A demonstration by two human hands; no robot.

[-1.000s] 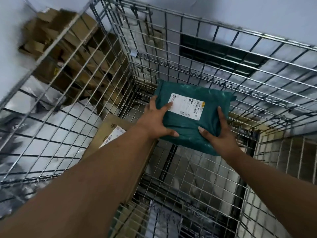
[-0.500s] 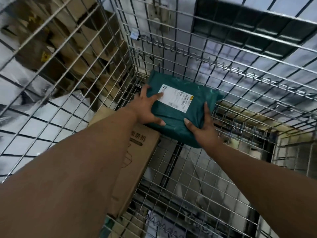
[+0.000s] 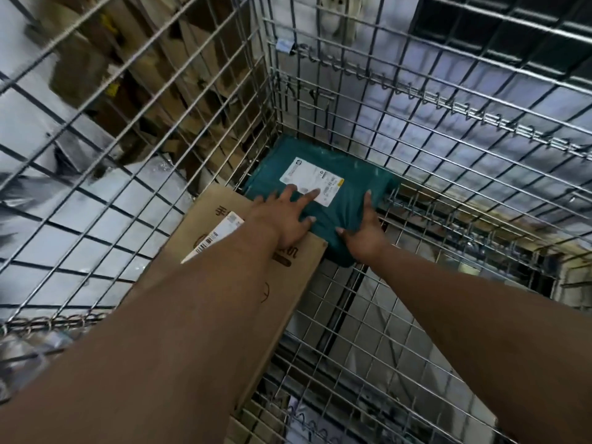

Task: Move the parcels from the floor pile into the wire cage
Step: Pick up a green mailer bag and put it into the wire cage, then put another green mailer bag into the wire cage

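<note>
Reaching past a cardboard box (image 3: 288, 283), the left hand (image 3: 285, 219) presses spread fingers on the green parcel (image 3: 355, 187); the right hand (image 3: 365, 233) grips its near edge, thumb on top. The parcel lies in the far corner of the wire cage (image 3: 271, 91).

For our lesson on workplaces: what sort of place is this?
Probably a parcel depot or warehouse: a wire cage holds a labelled green mailer and a cardboard box, with more cartons piled outside.

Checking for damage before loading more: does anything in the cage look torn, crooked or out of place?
Nothing stands out. The green parcel lies flat, label up, in a corner of the wire cage beside the cardboard box; no tears show. Left hand presses it; right hand holds its edge.
</note>
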